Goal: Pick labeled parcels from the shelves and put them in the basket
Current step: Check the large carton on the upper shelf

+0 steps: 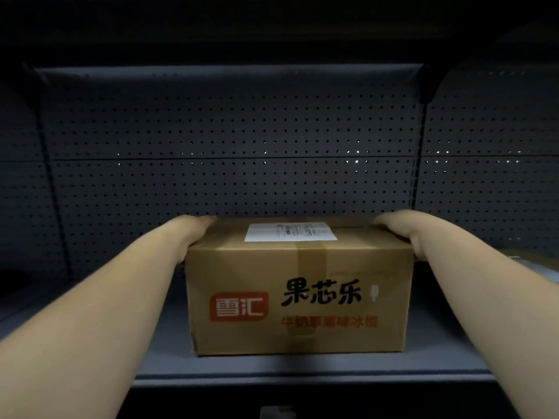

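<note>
Parcel (pixel 299 285), labelled on top, sat on the shelf (pixel 302 362) between both hands; gripped at its far top corners by left hand (pixel 193 234) and right hand (pixel 402 234), fingers hooked behind, seemingly for drawing it forward.

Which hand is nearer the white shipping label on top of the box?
Left, slightly. The left hand grips the cardboard box's upper left rear corner, closer to the white label; the right hand grips the upper right corner, a bit farther away.
</note>
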`<state>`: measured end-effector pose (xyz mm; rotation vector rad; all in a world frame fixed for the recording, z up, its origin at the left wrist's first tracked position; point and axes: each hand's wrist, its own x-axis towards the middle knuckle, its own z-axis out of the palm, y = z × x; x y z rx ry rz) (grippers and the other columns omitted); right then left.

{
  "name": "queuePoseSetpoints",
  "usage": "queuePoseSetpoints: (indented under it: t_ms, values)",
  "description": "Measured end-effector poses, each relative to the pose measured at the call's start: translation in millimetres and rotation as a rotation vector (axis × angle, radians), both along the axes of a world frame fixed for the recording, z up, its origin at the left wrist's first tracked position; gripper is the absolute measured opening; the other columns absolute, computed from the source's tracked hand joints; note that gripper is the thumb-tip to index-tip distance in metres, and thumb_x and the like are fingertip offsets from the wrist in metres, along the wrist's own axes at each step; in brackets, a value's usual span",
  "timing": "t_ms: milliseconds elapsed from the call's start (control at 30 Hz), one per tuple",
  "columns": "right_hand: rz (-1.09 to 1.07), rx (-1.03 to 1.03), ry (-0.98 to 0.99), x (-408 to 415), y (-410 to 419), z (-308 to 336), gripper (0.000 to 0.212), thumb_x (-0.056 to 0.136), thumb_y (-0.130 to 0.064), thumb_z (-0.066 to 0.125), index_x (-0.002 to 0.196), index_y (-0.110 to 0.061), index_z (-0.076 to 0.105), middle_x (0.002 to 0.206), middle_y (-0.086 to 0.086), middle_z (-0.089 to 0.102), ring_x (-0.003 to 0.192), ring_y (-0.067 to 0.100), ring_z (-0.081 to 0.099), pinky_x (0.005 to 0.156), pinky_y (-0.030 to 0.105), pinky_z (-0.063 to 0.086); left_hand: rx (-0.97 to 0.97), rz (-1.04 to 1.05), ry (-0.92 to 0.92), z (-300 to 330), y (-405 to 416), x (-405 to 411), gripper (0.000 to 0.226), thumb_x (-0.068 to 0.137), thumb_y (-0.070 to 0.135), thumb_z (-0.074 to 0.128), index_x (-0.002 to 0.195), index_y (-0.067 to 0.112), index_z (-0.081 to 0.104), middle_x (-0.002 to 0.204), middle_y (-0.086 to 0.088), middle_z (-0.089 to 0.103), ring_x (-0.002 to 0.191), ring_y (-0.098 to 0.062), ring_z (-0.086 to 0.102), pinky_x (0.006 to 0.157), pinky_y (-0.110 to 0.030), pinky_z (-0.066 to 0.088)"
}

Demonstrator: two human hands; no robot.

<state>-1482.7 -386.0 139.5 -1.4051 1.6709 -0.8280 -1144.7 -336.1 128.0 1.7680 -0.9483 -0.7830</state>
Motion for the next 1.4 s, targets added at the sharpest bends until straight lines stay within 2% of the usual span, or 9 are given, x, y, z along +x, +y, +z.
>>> queuePoseSetpoints:
  t_ms: [300,400,500,600,667,800,967,1167,1400]
  values:
    - [-0.097,-0.116,-0.173,-3.9,22.8,-10.5,0.039,0.088,-0.044,0.058,0.106,-0.009,0.054,0.088,0.016,0.061,0.077,0.032,0.06,0.055,0.034,0.05,-0.132,0.023,0.116,-7.0,24.4,10.1,0.036,0.083,0.044,0.067,0.084,0.009,0.06,0.074,-0.009,0.063,0.059,-0.023,0.059,0.035,-0.022,0.045]
    - [-0.135,-0.193,-0.194,-6.5,37.6,-16.5,0.046,0.085,-0.047,0.061,0.109,-0.007,0.057,0.095,0.015,0.063,0.084,0.034,0.062,0.07,0.041,0.054,-0.185,0.024,0.128,-9.8,39.2,13.9,0.039,0.079,0.045,0.07,0.088,0.007,0.065,0.075,-0.008,0.066,0.063,-0.024,0.061,0.048,-0.028,0.05]
    - [-0.166,-0.271,-0.158,-7.3,55.3,-26.4,0.057,0.084,-0.05,0.06,0.124,-0.009,0.055,0.116,0.013,0.061,0.105,0.035,0.057,0.092,0.046,0.048,-0.256,0.052,0.123,-16.9,56.4,16.2,0.048,0.077,0.047,0.072,0.105,0.009,0.064,0.1,-0.01,0.066,0.091,-0.031,0.062,0.083,-0.042,0.053]
    - [-0.147,-0.341,-0.172,-7.0,77.8,-32.6,0.053,0.086,-0.049,0.059,0.128,-0.016,0.056,0.119,0.007,0.059,0.11,0.032,0.053,0.096,0.046,0.045,-0.314,0.066,0.123,-24.2,77.7,17.2,0.034,0.077,0.048,0.071,0.094,0.02,0.064,0.109,-0.007,0.066,0.102,-0.031,0.06,0.095,-0.049,0.047]
    - [-0.137,-0.383,-0.19,-7.0,93.3,-35.6,0.049,0.086,-0.048,0.059,0.126,-0.019,0.058,0.118,0.004,0.06,0.109,0.028,0.053,0.094,0.045,0.046,-0.352,0.059,0.15,-28.6,92.0,16.6,0.031,0.077,0.045,0.072,0.095,0.019,0.067,0.104,-0.005,0.068,0.1,-0.029,0.062,0.091,-0.049,0.05]
    - [-0.133,-0.477,-0.253,-6.7,122.7,-43.4,0.033,0.086,-0.044,0.061,0.111,-0.023,0.065,0.093,-0.009,0.061,0.084,0.014,0.054,0.066,0.032,0.042,-0.447,0.065,0.187,-39.8,120.5,12.1,0.016,0.082,0.035,0.071,0.094,0.026,0.068,0.09,0.002,0.071,0.084,-0.02,0.066,0.075,-0.041,0.057]
    - [-0.122,-0.6,-0.322,-8.7,150.6,-56.6,0.02,0.086,-0.037,0.063,0.104,-0.028,0.064,0.084,-0.014,0.063,0.075,0.007,0.055,0.058,0.025,0.037,-0.563,0.041,0.214,-52.6,148.7,9.1,0.005,0.082,0.029,0.071,0.085,0.03,0.066,0.09,0.005,0.071,0.082,-0.014,0.066,0.066,-0.034,0.055]
    - [-0.1,-0.662,-0.483,-13.1,167.1,-74.9,0.023,0.085,-0.028,0.066,0.108,-0.027,0.063,0.103,-0.004,0.071,0.094,0.016,0.065,0.084,0.035,0.052,-0.699,0.001,0.252,-57.5,168.4,4.9,0.013,0.082,0.021,0.071,0.084,0.031,0.064,0.083,0.012,0.072,0.073,-0.004,0.067,0.056,-0.019,0.051]
    - [-0.114,-0.718,-0.553,-13.7,168.4,-77.8,0.022,0.083,-0.026,0.069,0.104,-0.031,0.064,0.104,-0.007,0.071,0.099,0.015,0.065,0.088,0.034,0.051,-0.772,-0.022,0.253,-55.5,171.9,3.2,0.015,0.082,0.019,0.071,0.087,0.031,0.064,0.083,0.011,0.072,0.068,0.003,0.067,0.053,-0.012,0.05]
